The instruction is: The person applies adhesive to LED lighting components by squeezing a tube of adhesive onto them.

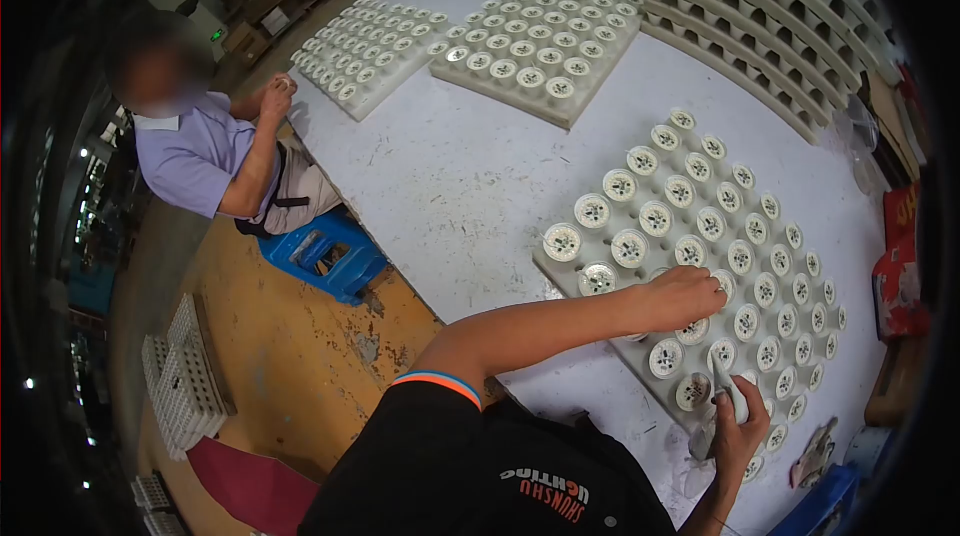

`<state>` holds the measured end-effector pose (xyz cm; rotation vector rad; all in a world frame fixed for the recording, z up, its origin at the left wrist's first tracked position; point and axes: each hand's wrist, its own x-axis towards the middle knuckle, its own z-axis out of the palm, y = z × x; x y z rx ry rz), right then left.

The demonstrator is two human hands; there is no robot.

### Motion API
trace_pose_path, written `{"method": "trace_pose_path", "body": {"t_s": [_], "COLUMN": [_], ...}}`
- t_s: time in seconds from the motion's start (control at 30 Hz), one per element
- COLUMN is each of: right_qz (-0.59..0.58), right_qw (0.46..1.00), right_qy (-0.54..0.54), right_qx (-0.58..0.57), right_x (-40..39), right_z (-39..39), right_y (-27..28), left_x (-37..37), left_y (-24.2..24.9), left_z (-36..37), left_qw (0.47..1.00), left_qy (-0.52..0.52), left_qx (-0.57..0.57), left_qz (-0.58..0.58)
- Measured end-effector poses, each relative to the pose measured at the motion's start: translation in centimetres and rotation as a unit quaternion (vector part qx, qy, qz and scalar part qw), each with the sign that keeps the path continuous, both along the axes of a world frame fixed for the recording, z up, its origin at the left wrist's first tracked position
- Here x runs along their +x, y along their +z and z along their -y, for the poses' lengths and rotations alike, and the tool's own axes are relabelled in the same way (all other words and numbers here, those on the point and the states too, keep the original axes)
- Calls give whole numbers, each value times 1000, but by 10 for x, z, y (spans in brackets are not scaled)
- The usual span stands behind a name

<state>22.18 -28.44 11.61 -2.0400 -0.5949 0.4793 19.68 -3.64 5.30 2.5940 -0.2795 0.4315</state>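
My left hand (688,298) is closed over the tray, its fingertips at the rim of a round white lamp cup (724,284); anything pinched in them is hidden. In my right hand (742,424) is a white squeeze tube (732,391) with a pointed nozzle. Its tip points up beside a lamp cup (722,353) near the tray's front edge. Rows of such cups, with small dark parts and thin wires inside, stand in the pale tray (660,388) under both hands. Some cups are hidden behind my left forearm.
More filled trays (540,101) lie farther along the white table (450,166). Stacked empty trays (740,26) rise at the back right. A person (210,151) sits on a blue stool (325,251) across the corner. A glove (815,451) and a blue chair (825,501) are at lower right.
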Motion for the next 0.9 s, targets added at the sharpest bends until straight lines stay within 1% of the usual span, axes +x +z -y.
{"method": "trace_pose_path", "body": {"t_s": [0.13, 0.4, 0.5, 0.6, 0.7, 0.8, 0.83, 0.9], "right_qz": [17, -2, 15, 17, 24, 48, 57, 128], "right_qw": [999, 1000, 1000, 1000, 999, 999, 998, 990], "right_qy": [3, 6, 7, -13, -21, -8, -5, 14], "right_qx": [28, 5, 11, 11, -12, -25, -29, -53], "right_x": [0, 0, 2, 4, 7, 12, 14, 18], "right_z": [1, 3, 6, 6, 4, 3, 4, 5], "right_y": [-3, 6, 9, 10, 15, 19, 20, 19], "left_x": [-1, 0, -4, -8, -7, -6, -7, -4], "left_y": [2, 0, -1, 1, 6, 8, 5, -9], "left_z": [-1, -3, -2, -1, -1, -10, -16, -20], "left_qw": [1000, 1000, 1000, 998, 991, 987, 991, 996], "left_qy": [16, -8, 7, 40, 38, 8, -3, -57], "left_qx": [-1, -19, -9, 54, 126, 159, 134, 64], "left_qz": [-19, 7, -18, 1, 28, 20, 9, -7]}}
